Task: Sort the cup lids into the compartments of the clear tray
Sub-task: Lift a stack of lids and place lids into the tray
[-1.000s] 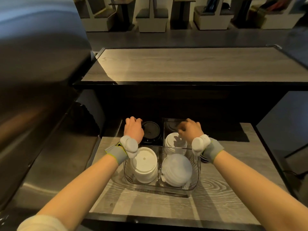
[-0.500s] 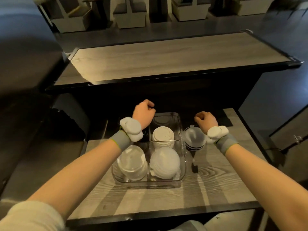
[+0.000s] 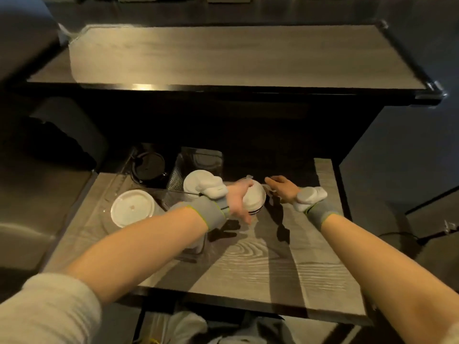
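The clear tray [image 3: 198, 156] stands on the left of the wooden shelf. Its far-left compartment holds black lids [image 3: 149, 167]. White lids [image 3: 195, 181] fill the far-right one, and a wide white lid stack [image 3: 131, 208] sits in the near-left one. My left forearm hides the near-right compartment. To the right of the tray stands a separate stack of domed lids [image 3: 255, 197]. My left hand [image 3: 237, 201] reaches across the tray and grips this stack from its left side. Just right of the stack, my right hand [image 3: 283, 188] has its fingers stretched towards it.
The wooden shelf [image 3: 260, 264] extends in front of and to the right of the tray. A higher counter [image 3: 223, 55] overhangs the back of the shelf. A steel surface [image 3: 37, 194] lies to the left, and a cable [image 3: 407, 238] runs off the right side.
My left hand has swung from above the tray's far-left corner over to the domed lid stack and taken hold of it. My right hand has uncurled beside the stack. The view tilted down.
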A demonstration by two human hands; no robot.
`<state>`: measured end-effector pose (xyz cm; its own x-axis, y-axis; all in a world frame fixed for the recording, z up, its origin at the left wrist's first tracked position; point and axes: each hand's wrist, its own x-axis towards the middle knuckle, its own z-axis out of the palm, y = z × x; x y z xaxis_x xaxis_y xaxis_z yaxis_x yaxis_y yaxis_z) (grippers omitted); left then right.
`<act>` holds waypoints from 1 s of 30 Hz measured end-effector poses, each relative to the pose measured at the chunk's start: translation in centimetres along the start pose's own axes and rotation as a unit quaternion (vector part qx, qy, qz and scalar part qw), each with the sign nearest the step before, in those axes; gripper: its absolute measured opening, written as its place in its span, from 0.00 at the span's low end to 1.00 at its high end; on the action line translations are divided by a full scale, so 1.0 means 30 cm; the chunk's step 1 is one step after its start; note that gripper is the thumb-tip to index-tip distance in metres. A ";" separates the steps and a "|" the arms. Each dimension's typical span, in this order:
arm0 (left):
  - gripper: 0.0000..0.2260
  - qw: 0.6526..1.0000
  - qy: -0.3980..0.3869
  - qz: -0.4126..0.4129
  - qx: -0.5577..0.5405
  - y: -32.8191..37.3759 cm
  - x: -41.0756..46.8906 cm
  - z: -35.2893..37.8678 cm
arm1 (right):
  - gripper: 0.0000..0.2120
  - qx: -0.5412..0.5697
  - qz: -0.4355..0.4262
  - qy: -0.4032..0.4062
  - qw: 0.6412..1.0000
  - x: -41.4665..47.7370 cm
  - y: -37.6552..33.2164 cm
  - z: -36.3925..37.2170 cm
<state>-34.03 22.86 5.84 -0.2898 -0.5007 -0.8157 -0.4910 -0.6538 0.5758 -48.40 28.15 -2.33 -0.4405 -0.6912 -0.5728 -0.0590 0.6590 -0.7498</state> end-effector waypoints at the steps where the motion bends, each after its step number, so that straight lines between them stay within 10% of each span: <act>1: 0.43 0.999 0.040 0.010 0.022 -0.022 -0.003 0.015 | 0.29 0.016 0.000 -0.019 1.000 0.006 -0.002 0.001; 5: 0.37 0.995 0.096 -0.022 0.005 -0.126 0.129 0.050 | 0.32 0.043 0.006 -0.061 0.997 0.030 -0.006 0.039; 9: 0.32 0.965 0.063 -0.063 -0.248 -0.133 0.146 0.095 | 0.33 -0.033 -0.014 -0.082 0.996 0.061 -0.004 0.072; 12: 0.42 0.981 -0.001 -0.020 -0.195 -0.124 0.142 0.094 | 0.30 -0.060 -0.005 -0.093 0.994 0.075 0.002 0.083; 20: 0.26 0.955 0.037 -0.053 -0.289 -0.119 0.126 0.103 | 0.31 0.058 0.049 -0.091 0.993 0.058 0.007 0.028; 30: 0.29 0.964 -0.021 0.108 -0.244 0.050 0.012 0.029 | 0.24 0.283 -0.084 -0.059 0.954 -0.056 -0.218 0.025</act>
<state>-35.59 22.21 6.36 -0.3807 -0.6386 -0.6687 0.0261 -0.7303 0.6826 -46.60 24.80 3.29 -0.3620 -0.8233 -0.4372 0.3882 0.2933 -0.8737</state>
